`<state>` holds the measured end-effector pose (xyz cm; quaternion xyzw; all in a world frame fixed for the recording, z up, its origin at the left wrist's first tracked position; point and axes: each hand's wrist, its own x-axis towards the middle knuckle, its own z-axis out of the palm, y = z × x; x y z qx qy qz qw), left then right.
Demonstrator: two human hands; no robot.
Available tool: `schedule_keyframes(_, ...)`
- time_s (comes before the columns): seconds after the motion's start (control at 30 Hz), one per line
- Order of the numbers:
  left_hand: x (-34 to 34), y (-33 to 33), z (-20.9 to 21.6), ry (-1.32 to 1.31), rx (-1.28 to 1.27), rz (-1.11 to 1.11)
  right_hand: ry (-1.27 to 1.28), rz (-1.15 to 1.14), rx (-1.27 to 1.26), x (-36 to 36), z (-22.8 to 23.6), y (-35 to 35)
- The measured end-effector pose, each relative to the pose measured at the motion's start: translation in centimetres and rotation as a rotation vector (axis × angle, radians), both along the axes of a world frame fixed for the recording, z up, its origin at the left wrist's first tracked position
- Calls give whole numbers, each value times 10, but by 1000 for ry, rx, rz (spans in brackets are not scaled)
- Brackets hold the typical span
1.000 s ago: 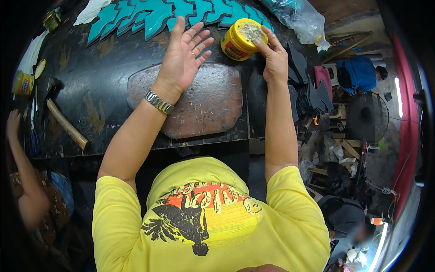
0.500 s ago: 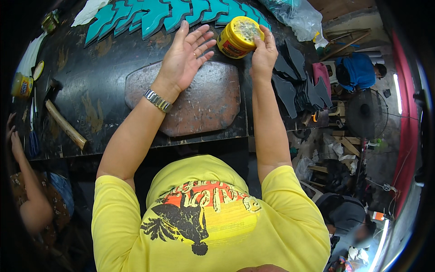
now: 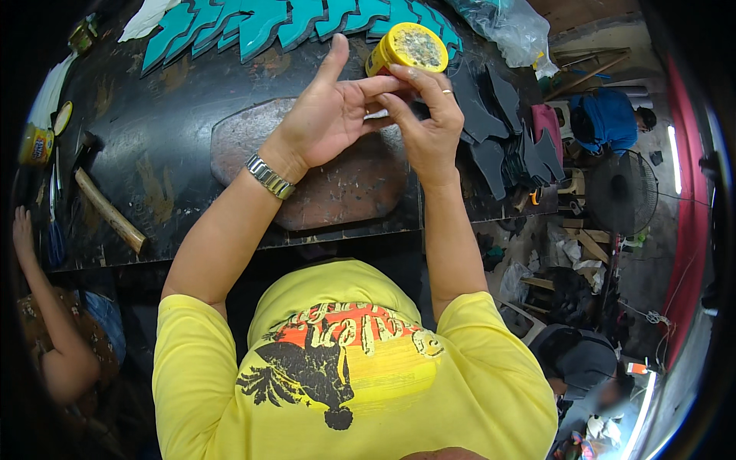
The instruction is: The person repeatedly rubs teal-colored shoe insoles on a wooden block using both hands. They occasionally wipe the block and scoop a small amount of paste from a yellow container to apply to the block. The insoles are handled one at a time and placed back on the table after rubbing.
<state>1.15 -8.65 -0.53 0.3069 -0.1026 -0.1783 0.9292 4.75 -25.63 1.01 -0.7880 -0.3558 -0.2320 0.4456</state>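
Note:
My left hand (image 3: 328,119), with a metal watch at the wrist, is above the slab, palm up, thumb raised and fingers stretched to the right. My right hand (image 3: 431,115) reaches across from the right, its thumb and fingers closed about the left hand's fingertips, which it partly hides. Just beyond the right hand is a yellow round tub (image 3: 418,47), its lid speckled with dried residue. Beneath both hands lies a worn brown eight-sided slab (image 3: 337,195) on the black table (image 3: 180,115).
Teal cut pieces (image 3: 261,27) overlap along the far edge. Dark grey cut pieces (image 3: 498,146) lie at right beside a clear plastic bag (image 3: 510,34). A wooden-handled hammer (image 3: 111,211) and a yellow jar (image 3: 37,144) are at left, near another person's arm (image 3: 54,299). A fan (image 3: 621,192) stands at right.
My right hand has let go of the yellow tub and moved to the left hand's fingers. The tub sits slightly farther away. The other person's hand at left has shifted.

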Motion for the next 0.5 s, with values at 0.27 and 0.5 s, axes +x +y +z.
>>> schedule_keyframes(0.27, 2, 8, -8, -233, 310, -57, 570, 177, 412, 7, -5, -13)
schedule_keyframes(0.5, -3, -14, -6, -276, 311, 368, 166, 8, 197, 3, 3, -5)
